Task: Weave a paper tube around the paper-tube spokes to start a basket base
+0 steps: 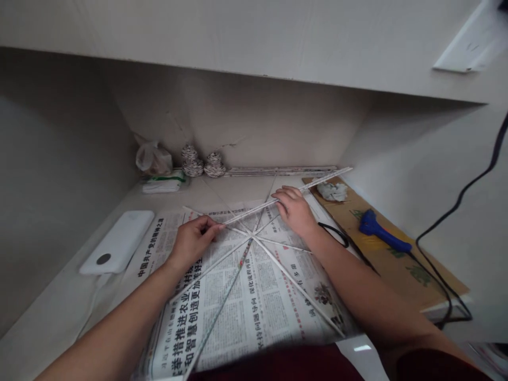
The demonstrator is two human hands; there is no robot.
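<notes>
My left hand (193,239) is closed, pinching the near end of a long white rolled-paper stick (251,211) between thumb and fingertips. Farther along the same stick, my right hand (296,211) grips it with bent fingers, and its far part runs on past the hand to the upper right. Whether this is one stick or two side by side, I cannot tell. Just below it, several thin paper sticks cross in a star (253,236). They lie on a printed newspaper sheet (264,312), their arms spreading outward.
A white power bank (119,241) with a cable lies at left. At the back are a plastic bag (154,157), two woven gourd shapes (215,165) and a bundle of paper sticks (278,171). On cardboard (397,275) at right rests a blue glue gun (383,233), its black cord trailing.
</notes>
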